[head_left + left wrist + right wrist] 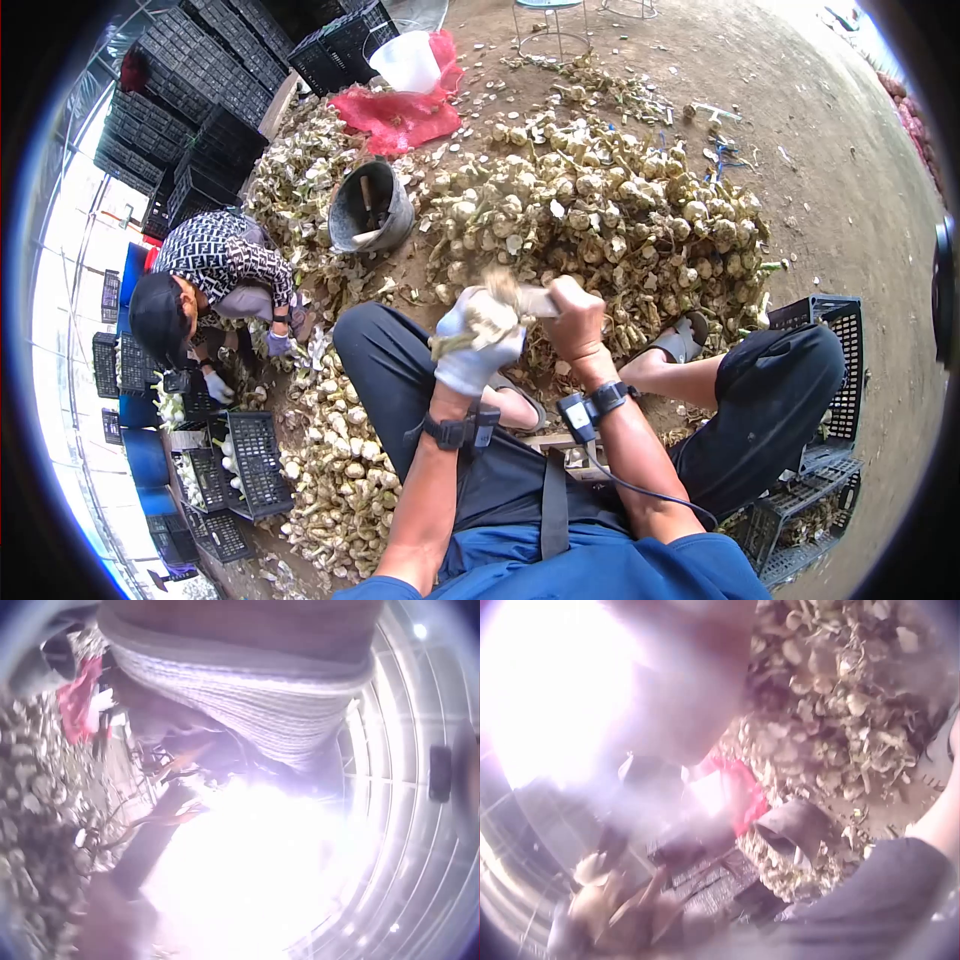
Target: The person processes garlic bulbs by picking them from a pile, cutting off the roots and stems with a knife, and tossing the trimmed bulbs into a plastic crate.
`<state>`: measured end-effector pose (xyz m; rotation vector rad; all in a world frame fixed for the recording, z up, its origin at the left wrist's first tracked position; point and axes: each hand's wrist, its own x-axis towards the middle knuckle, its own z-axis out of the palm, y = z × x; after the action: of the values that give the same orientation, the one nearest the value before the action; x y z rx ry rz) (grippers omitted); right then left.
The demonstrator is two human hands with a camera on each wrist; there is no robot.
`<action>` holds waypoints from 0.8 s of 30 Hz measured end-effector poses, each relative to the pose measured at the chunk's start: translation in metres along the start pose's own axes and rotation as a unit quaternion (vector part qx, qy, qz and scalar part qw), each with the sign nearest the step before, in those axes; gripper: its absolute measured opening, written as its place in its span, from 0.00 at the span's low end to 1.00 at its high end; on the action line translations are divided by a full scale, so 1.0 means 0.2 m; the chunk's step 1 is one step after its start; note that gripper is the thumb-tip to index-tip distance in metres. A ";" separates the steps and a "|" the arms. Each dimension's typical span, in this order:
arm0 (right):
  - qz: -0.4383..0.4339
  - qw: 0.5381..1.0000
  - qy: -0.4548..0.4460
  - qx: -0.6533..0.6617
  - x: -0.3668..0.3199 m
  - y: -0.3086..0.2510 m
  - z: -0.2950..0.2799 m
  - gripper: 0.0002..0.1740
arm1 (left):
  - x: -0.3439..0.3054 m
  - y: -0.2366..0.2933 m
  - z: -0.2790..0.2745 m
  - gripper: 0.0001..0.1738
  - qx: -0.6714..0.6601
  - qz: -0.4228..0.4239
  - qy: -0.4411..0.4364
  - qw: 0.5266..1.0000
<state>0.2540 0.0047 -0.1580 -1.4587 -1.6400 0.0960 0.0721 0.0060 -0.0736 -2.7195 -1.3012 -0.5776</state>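
I have the gloved left grip (465,365) curled around some garlic (490,318), between the knees (368,335); the bare right grip (577,325) is wrapped round a flat blade (540,302) reaching to it, though I can't tell whether they touch. Ahead spreads the garlic pile (610,215), a bucket (400,218) near its left edge. A black crate (850,372) hems the right knee (800,362); past the pile's right edge, brown ground (820,200) runs on.
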 end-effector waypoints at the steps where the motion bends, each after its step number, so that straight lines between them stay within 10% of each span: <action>1: 0.084 0.996 0.008 -0.038 -0.07 0.13 0.03 0.09 | 0.00 0.02 -0.05 0.13 -0.069 0.007 0.069 0.995; 5: 0.400 0.916 0.038 -0.004 -0.24 0.29 0.03 0.11 | -0.02 0.09 -0.04 0.31 -0.463 -0.143 0.159 0.860; 8: 0.430 0.862 0.043 0.266 -0.20 0.18 0.10 0.15 | -0.01 0.10 -0.01 0.40 -0.599 -0.221 0.172 0.750; 14: 0.454 0.550 -0.159 0.683 0.01 -0.29 -0.05 0.24 | 0.00 0.05 -0.02 0.44 -0.708 -0.226 0.159 0.649; 19: 0.382 0.586 -0.132 0.702 0.07 -0.27 -0.11 0.16 | -0.01 0.06 -0.09 0.50 -0.673 -0.212 0.187 0.683; 22: 0.423 0.643 -0.048 0.636 0.16 -0.34 -0.21 0.03 | -0.01 -0.04 -0.05 0.40 -0.373 -0.172 0.192 0.891; 24: 0.403 0.726 -0.071 0.553 0.20 -0.37 -0.25 0.03 | -0.01 -0.03 -0.08 0.32 -0.410 -0.254 0.142 0.864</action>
<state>0.2362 -0.0079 -0.0631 -1.0295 -0.5922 1.4425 0.0618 0.0038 -0.0605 -2.5835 -2.0360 -1.8874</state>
